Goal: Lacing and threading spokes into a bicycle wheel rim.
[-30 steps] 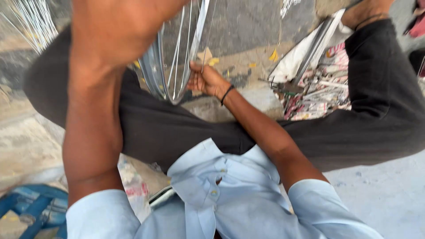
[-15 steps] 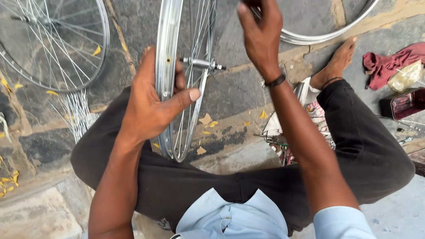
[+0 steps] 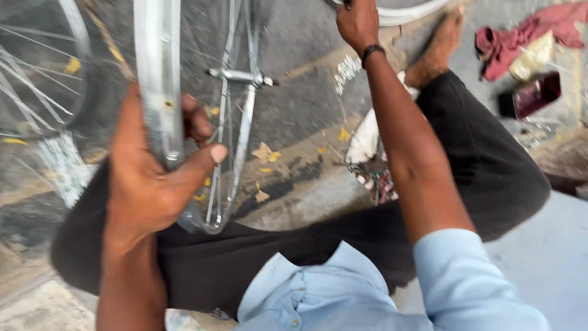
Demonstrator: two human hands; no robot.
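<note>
1. A person sits on the floor [image 3: 306, 104] with legs folded, in black trousers [image 3: 484, 159] and a light blue shirt [image 3: 343, 294]. We look down over their arms.
2. The left hand [image 3: 150, 184] grips a bare metal bicycle wheel [image 3: 158, 73]. Its fingers are closed round the shiny rim and the thumb is pressed across the front. The wheel stands upright on its edge, just in front of the left knee, with its lowest part touching the trousers.
3. The axle [image 3: 240, 76] juts out at the middle of the thin spokes, above and to the right of the gripping hand.
4. The right hand [image 3: 357, 23], with a dark wristband [image 3: 370, 54], is stretched far forward to the top edge of the view, beside a second rim [image 3: 410, 9]. Its fingers are cut off by the frame, so I cannot tell whether they are open or holding anything.
5. The step in hand looks like steadying the wheel with one hand while the other reaches away. Any work on the spokes would call for the left grip to keep the rim upright and for the right hand to come back to it.
6. Another spoked wheel [image 3: 37, 79] lies blurred at the left. At the right are a bare foot [image 3: 436, 52], a red cloth [image 3: 520, 34] and a dark red box [image 3: 531, 95]. Yellow leaves [image 3: 264, 152] dot the floor.
</note>
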